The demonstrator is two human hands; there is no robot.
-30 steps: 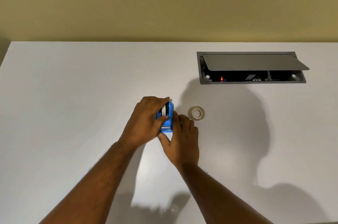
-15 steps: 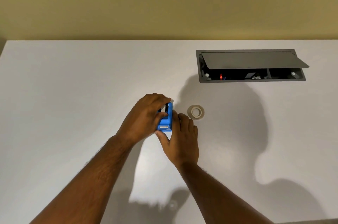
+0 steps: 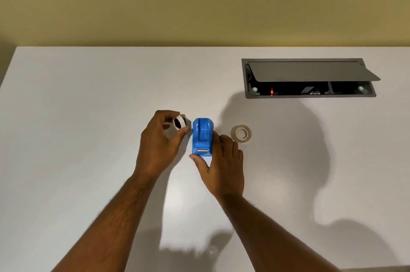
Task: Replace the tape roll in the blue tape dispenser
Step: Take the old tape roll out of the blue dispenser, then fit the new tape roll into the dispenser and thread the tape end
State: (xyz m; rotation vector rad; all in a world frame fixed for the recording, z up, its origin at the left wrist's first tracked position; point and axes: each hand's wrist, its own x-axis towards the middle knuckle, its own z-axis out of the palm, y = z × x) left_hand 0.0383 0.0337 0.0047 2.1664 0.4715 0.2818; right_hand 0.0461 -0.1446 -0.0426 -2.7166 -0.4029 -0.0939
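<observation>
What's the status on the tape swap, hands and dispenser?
Left hand grips the white empty core, clear of the dispenser. Right hand steadies the blue tape dispenser, cradle empty. New tape roll flat on the table, right of the dispenser, path unobstructed.

**Body check: two bare arms, nothing worn**

Only the forearms and hands are in frame, entering from the bottom edge. Left hand (image 3: 158, 149) and right hand (image 3: 223, 167): both bare, no gloves. No rings visible on any finger that shows. Wrists bare too: no watch, no band, no bracelet. No sleeves anywhere up to the frame edge, so the forearms are uncovered along their whole visible length. Fine dark hair runs along both forearms, most visible at their outlines. Nails are short where visible. No markings, tattoos or tape visible on either arm.
</observation>
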